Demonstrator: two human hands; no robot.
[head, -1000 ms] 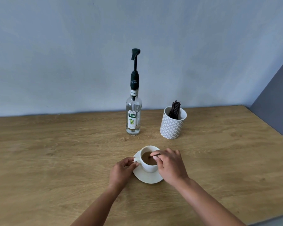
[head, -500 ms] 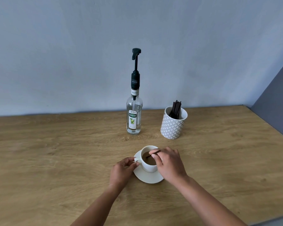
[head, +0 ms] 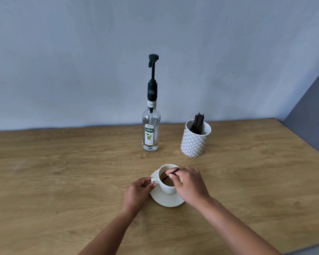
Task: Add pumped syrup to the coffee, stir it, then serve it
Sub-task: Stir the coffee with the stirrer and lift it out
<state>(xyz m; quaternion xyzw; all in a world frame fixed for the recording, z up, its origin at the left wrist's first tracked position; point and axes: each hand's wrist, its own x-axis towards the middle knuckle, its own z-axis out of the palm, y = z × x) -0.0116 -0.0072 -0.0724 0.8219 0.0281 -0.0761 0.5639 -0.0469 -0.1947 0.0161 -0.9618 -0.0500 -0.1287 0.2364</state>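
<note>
A white cup (head: 167, 188) of brown coffee stands on a white saucer (head: 166, 200) near the table's front middle. My left hand (head: 137, 193) pinches the cup's handle on its left side. My right hand (head: 188, 184) hovers over the cup's right rim and holds a thin dark stirrer (head: 170, 174), whose lower end dips into the coffee. Behind the cup stands a clear glass syrup bottle (head: 151, 134) with a black pump on top, its spout pointing left.
A white patterned holder (head: 194, 142) with several dark stirrers stands right of the bottle. The wooden table (head: 63, 181) meets a pale wall at the back and a grey panel at the right. The table's front edge shows at bottom right.
The stirrer's tip has shifted inside the cup as my right hand's fingers moved slightly. My left hand stays on the handle. Cup and saucer have not moved.
</note>
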